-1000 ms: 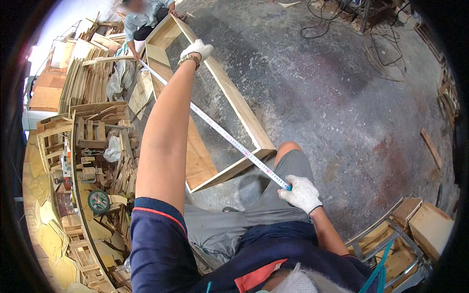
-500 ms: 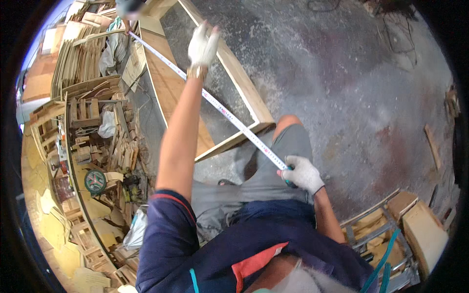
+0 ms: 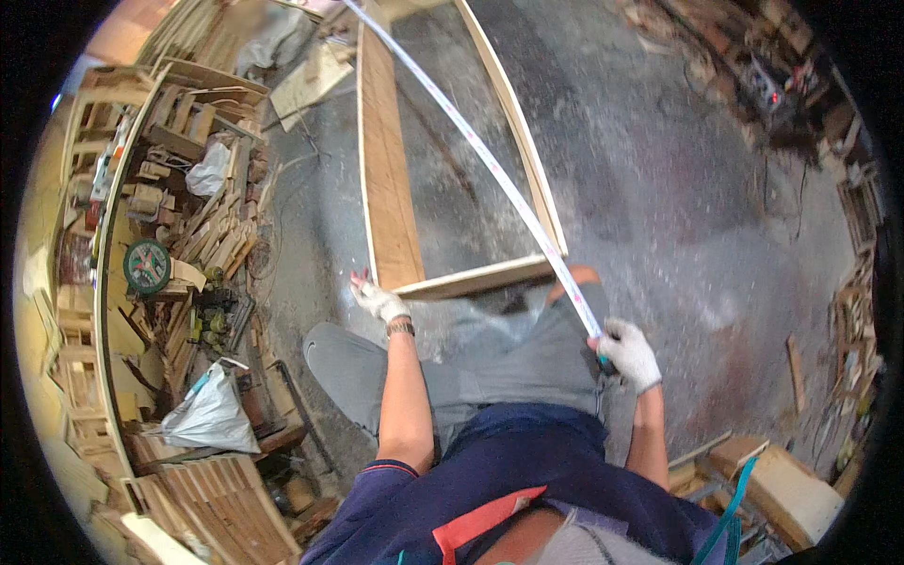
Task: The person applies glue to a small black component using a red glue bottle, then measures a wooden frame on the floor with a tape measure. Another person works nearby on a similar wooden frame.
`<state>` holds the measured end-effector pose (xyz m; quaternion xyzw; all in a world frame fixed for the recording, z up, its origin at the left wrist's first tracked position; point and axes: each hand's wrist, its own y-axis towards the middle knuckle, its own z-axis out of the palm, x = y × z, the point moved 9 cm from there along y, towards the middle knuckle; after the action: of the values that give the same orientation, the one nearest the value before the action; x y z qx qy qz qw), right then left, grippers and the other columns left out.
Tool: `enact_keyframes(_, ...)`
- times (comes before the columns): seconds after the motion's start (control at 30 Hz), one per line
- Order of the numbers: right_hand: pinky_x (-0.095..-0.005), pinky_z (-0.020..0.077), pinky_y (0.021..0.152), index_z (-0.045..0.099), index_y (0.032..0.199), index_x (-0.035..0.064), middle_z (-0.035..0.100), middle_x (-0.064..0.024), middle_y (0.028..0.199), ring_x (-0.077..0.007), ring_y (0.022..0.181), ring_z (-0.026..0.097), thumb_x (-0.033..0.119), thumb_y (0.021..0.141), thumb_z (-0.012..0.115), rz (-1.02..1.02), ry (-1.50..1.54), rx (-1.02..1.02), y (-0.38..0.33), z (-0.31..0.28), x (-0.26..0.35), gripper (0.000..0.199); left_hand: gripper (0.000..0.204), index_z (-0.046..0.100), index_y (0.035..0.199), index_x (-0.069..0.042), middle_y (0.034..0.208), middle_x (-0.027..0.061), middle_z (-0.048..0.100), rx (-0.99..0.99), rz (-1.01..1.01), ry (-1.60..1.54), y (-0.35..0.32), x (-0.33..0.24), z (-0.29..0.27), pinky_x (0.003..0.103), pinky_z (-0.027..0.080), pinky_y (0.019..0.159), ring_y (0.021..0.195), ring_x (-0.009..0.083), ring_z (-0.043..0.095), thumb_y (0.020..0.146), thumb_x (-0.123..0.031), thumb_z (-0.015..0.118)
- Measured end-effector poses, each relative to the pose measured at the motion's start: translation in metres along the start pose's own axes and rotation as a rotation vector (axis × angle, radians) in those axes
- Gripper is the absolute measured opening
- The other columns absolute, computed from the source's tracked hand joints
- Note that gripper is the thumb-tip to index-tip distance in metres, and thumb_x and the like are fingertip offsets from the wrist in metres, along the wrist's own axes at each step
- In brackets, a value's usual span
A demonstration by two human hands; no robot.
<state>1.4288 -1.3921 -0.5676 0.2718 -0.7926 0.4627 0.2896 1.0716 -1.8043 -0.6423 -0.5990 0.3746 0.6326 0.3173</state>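
Observation:
A long wooden frame point(image 3: 388, 179) of boards lies ahead of me, its near end close to my knees. My left hand point(image 3: 379, 301), in a white glove with bare fingertips, is at the frame's near left corner with fingers extended; whether it presses on the wood I cannot tell. In my gloved right hand point(image 3: 629, 356) is a tape measure point(image 3: 604, 362), its dark green case mostly hidden by the fingers. The white blade point(image 3: 496, 174) stretches diagonally over the frame, crossing above its near right corner and leaving view at the top.
Along the left runs a long bench edge with wood offcuts point(image 3: 215, 231), a green-and-black wheel point(image 3: 148, 266) and a white sack point(image 3: 212, 414). A loose stick point(image 3: 797, 374) lies on the concrete floor to the right. Scrap wood and a wooden block point(image 3: 789, 490) are at the lower right.
My left hand has come down from over the frame's far part to its near left corner. The view has shifted, and the other person at the top left is out of sight.

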Motion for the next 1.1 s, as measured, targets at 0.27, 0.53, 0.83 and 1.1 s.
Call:
enact_keyframes(0.27, -0.0318, 0.0446, 0.062, 0.068, 0.093, -0.0027, 0.060, -0.0042, 0.072, -0.0129, 0.068, 0.056, 0.025, 0.082, 0.077, 0.004, 0.202, -0.135, -0.008, 0.015, 0.012, 0.032, 0.047, 0.056, 0.133, 0.003, 0.134, 0.0193, 0.060, -0.082, 0.153, -0.170, -0.004, 0.006, -0.005, 0.041, 0.039, 0.111, 0.127, 0.0282, 0.056, 0.111, -0.034, 0.038)
enact_keyframes(0.53, -0.0329, 0.0420, 0.058, 0.066, 0.083, -0.0004, 0.057, -0.0042, 0.067, -0.0129, 0.063, 0.054, 0.027, 0.080, 0.077, 0.072, 0.164, -0.251, -0.021, 0.018, -0.006, 0.030, 0.045, 0.061, 0.127, 0.000, 0.127, 0.0141, 0.062, -0.096, 0.025, -0.217, -0.012, 0.001, 0.004, 0.041, 0.044, 0.104, 0.117, 0.0266, 0.058, 0.109, -0.035, 0.039)
enact_keyframes(0.83, -0.0307, 0.0433, 0.058, 0.065, 0.084, 0.0003, 0.057, -0.0016, 0.066, -0.0098, 0.064, 0.055, 0.024, 0.083, 0.076, 0.079, 0.105, -0.222, -0.017, 0.013, 0.014, 0.026, 0.042, 0.061, 0.127, -0.002, 0.127, 0.0141, 0.062, -0.046, 0.036, -0.140, -0.007, 0.002, 0.012, 0.041, 0.043, 0.104, 0.115, 0.0257, 0.059, 0.109, -0.033, 0.038)
enact_keyframes(1.1, -0.0303, 0.0405, 0.049, 0.066, 0.087, 0.0021, 0.057, -0.0011, 0.066, -0.0102, 0.054, 0.053, 0.025, 0.085, 0.075, -0.069, 0.128, -0.194, 0.008, 0.001, 0.012, 0.024, 0.040, 0.061, 0.109, 0.002, 0.104, 0.0133, 0.065, -0.065, 0.080, -0.162, 0.001, 0.007, 0.007, 0.037, 0.049, 0.091, 0.096, 0.0235, 0.061, 0.109, -0.033, 0.041)
